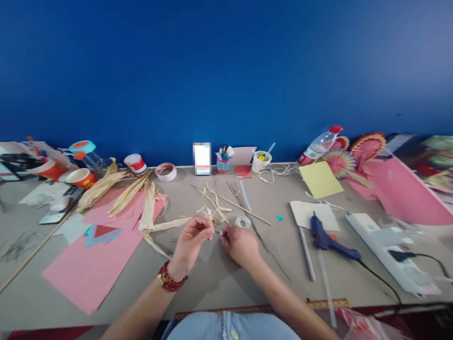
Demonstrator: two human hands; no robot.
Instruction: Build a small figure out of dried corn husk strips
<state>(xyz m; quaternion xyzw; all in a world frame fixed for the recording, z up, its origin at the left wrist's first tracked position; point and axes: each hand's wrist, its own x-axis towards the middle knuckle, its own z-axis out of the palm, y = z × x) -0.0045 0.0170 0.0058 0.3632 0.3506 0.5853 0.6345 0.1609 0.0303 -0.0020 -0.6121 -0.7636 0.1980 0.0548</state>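
Observation:
My left hand, with a red bead bracelet at its wrist, is closed in a pinch over the middle of the table. Close beside it, my right hand is also closed, thumb and finger pressed together. Whatever lies between the fingertips is too small and blurred to make out. Pale strips of dried corn husk show just beyond both hands. A roll of clear tape lies right behind my right hand. One long husk strip stretches from the left towards my left hand.
Pink paper sheets and corn husks cover the left. A thin stick and wires lie right of centre. At right are a blue glue gun, a power strip and a bottle. Behind rises a blue wall.

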